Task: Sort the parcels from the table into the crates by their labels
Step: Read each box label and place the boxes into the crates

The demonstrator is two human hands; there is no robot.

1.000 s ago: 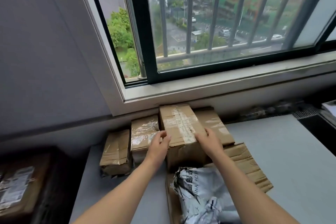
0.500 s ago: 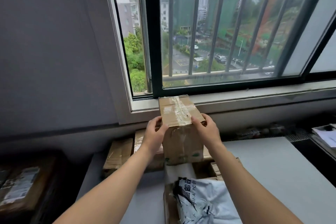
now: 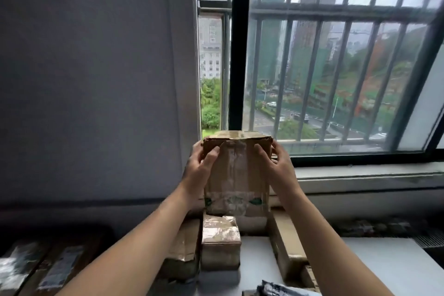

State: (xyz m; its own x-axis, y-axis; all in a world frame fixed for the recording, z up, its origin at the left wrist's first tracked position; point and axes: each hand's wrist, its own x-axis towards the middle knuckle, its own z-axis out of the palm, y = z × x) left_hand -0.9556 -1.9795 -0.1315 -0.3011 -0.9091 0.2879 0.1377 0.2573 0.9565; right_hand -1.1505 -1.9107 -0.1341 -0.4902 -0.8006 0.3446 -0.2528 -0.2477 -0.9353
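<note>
A tall brown cardboard parcel (image 3: 236, 175) with clear tape down its front hangs in the air before the window. My left hand (image 3: 200, 170) grips its left side, thumb on the front face. My right hand (image 3: 276, 166) grips the right side the same way. Below it on the white table (image 3: 384, 267) stand a small taped box (image 3: 220, 243), a brown box (image 3: 182, 252) to its left and a flat carton (image 3: 286, 245) to its right. A grey mailer bag (image 3: 276, 289) peeks in at the bottom edge.
A dark crate (image 3: 43, 264) at the lower left holds parcels with labels. The barred window (image 3: 336, 67) and its sill lie straight ahead. A grey wall fills the left half.
Both hands have lifted the tall parcel from the pile up to window height and tipped it upright, its front face now toward me. The view has tilted upward.
</note>
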